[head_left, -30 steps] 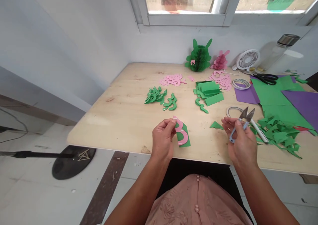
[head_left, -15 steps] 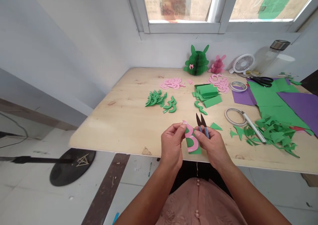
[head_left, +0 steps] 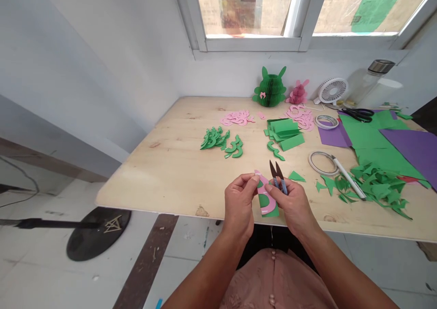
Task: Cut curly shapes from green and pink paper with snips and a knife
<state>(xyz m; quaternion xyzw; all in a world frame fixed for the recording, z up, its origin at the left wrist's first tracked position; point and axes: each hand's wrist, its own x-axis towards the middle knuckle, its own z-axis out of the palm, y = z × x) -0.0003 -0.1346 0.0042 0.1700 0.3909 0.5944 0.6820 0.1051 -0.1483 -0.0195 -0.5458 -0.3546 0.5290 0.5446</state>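
- Left hand (head_left: pixel 240 202): your fingers clamped on the top end of a pink curved paper cut-out (head_left: pixel 271 204).
- Green paper piece (head_left: pixel 264 201): under the cut-out, between your two hands' fingers.
- Right hand (head_left: pixel 296 205): your fingers around blue-handled snips (head_left: pixel 280 172), blades parted, thumb on the cut-out.
- Green paper scraps (head_left: pixel 385 189): on the surface (head_left: pixel 170 177), right of your right fingers.

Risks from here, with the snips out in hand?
Two I'd flag:
1. The snips in the right hand have open blades close to the left hand, so a slip might nick a finger.
2. The pink cutout lies over green paper, pinched by hand; the layers might shift out of line.
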